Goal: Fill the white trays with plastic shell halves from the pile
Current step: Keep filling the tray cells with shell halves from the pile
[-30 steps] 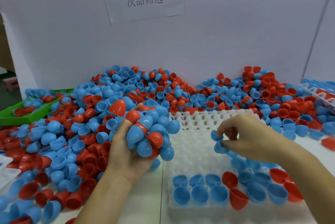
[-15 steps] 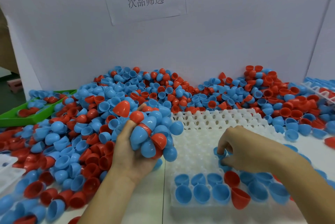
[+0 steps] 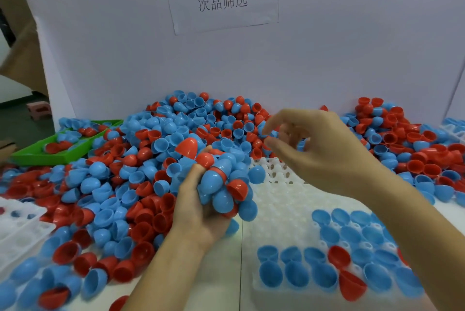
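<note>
The left hand (image 3: 201, 212) is held palm-up beside the left edge of the white moulded plastic tray (image 3: 284, 200), with its fingers curled around a cluster of blue and red plastic shell halves (image 3: 221, 185). The right hand (image 3: 319, 149) is raised above the far end of the tray, fingers loosely bent, thumb and forefinger close together; motion blur prevents confirming whether anything is pinched between them. The near rows of the tray carry seated blue shells (image 3: 297, 275) and a few red shells (image 3: 339, 256); the middle and far cells are bare. The loose pile of blue and red shell halves (image 3: 141, 159) lies left of and behind the tray. A green plastic bin (image 3: 40, 157) stands far left.
</note>
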